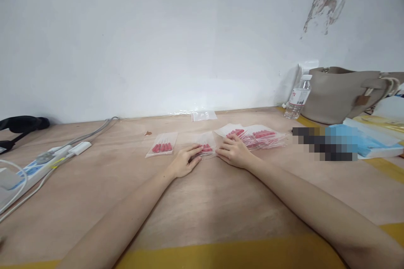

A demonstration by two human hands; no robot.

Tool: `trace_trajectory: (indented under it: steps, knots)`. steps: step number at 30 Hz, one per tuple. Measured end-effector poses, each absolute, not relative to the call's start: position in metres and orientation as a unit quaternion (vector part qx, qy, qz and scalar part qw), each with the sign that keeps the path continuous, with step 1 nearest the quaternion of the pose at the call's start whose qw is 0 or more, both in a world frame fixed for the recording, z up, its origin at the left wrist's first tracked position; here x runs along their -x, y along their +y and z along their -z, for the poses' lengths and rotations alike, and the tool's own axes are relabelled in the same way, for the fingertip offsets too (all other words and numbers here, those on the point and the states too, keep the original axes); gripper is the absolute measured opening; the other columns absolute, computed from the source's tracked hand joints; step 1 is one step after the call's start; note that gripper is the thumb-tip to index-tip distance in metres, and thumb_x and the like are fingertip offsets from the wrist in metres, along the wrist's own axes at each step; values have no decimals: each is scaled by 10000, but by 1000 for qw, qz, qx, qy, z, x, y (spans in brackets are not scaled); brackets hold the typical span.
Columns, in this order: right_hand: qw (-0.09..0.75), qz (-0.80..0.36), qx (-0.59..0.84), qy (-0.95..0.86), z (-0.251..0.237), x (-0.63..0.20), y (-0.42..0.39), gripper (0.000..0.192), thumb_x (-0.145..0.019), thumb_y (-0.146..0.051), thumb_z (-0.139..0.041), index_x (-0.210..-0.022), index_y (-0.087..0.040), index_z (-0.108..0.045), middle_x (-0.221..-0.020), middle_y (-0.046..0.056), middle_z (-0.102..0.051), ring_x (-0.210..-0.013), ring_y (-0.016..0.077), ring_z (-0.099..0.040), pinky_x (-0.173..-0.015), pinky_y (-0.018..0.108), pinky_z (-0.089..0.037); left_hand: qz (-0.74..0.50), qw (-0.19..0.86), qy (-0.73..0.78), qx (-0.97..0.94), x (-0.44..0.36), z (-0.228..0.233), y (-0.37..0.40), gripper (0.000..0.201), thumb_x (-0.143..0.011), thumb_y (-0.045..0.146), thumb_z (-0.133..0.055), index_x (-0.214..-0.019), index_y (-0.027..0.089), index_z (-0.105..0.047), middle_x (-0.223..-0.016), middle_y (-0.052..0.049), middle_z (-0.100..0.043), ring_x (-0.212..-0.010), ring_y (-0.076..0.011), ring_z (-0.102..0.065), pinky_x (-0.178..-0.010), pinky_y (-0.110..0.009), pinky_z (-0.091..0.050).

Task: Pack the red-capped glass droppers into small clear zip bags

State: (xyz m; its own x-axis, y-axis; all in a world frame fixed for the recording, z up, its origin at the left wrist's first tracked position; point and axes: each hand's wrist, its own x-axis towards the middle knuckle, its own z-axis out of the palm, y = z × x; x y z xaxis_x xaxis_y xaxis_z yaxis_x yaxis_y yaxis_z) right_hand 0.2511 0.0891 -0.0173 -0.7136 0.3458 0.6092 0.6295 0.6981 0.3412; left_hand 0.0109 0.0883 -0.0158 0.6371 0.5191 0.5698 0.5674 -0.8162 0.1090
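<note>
Between my hands lies a small clear plastic bag [206, 139] with several short red-handled pieces in it; their exact kind is too small to tell. My left hand [185, 162] grips its left side, thumb below and fingers over the edge. My right hand [235, 152] has its fingers bent together at the bag's right edge, partly covering a heap of similar bags [267, 138]. Another filled bag [162, 145] lies flat to the left, apart from my left hand, its red ends toward me.
An empty-looking bag [204, 115] lies by the wall. Leftward are a power strip [34, 168] with cables and a black strapped object [27, 124]. At right stand a water bottle [298, 97] and grey handbag [339, 94], with blue material [366, 143] in front, partly blurred out.
</note>
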Motion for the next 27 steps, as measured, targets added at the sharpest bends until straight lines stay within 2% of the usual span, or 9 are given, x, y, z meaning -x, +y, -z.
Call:
trace_trajectory:
  steps: [2, 4, 7, 10, 13, 22, 27]
  knots:
    - [256, 286, 277, -881, 20, -249, 90, 252, -852, -174, -405, -716, -203, -615, -624, 13, -587, -699, 137, -441, -731, 327, -245, 317, 58, -308, 895, -10, 16, 88, 370, -818, 311, -530, -1151, 154, -501, -1150, -116, -550, -1050, -226, -534, -885, -363, -454]
    - [263, 297, 285, -872, 22, -248, 91, 264, -847, -145, -402, -677, -191, -599, -601, 10, -580, -681, 132, -440, -740, 327, -245, 328, 75, -311, 889, -9, 16, 89, 388, -787, 362, -572, -1096, 137, -509, -1036, -120, -593, -948, -228, -576, -815, -360, -487]
    - [288, 305, 303, -856, 25, -249, 93, 251, -839, -148, -415, -652, -169, -581, -589, 13, -576, -671, 134, -455, -750, 330, -253, 324, 102, -286, 896, -6, 18, 92, 275, -797, 365, -565, -966, 149, -548, -886, -78, -624, -815, -188, -608, -738, -312, -508]
    - [308, 295, 319, -847, 27, -250, 94, 224, -834, -188, -431, -667, -156, -577, -620, 25, -586, -679, 143, -475, -753, 334, -260, 309, 137, -242, 909, -3, 22, 96, 168, -833, 286, -524, -952, 176, -568, -932, -54, -632, -844, -165, -608, -760, -283, -502]
    - [313, 273, 343, -843, 27, -250, 93, 201, -821, -202, -445, -672, -151, -569, -645, 34, -597, -685, 151, -490, -764, 341, -259, 302, 178, -215, 911, -1, 24, 100, 146, -850, 208, -481, -948, 182, -586, -961, -51, -637, -859, -168, -608, -767, -293, -502]
    - [313, 256, 333, -852, 24, -250, 93, 178, -823, -240, -460, -730, -171, -596, -693, 31, -624, -740, 158, -502, -786, 347, -243, 306, 246, -197, 898, 1, 22, 104, 151, -858, 151, -460, -822, 166, -606, -849, -39, -652, -786, -162, -611, -720, -294, -504]
    - [289, 295, 296, -861, 22, -247, 93, 262, -844, -186, -426, -622, -165, -564, -593, 8, -590, -681, 127, -472, -767, 334, -241, 293, 255, -206, 898, 1, 18, 103, 183, -858, 147, -450, -756, 163, -601, -758, -37, -638, -689, -150, -599, -619, -269, -488]
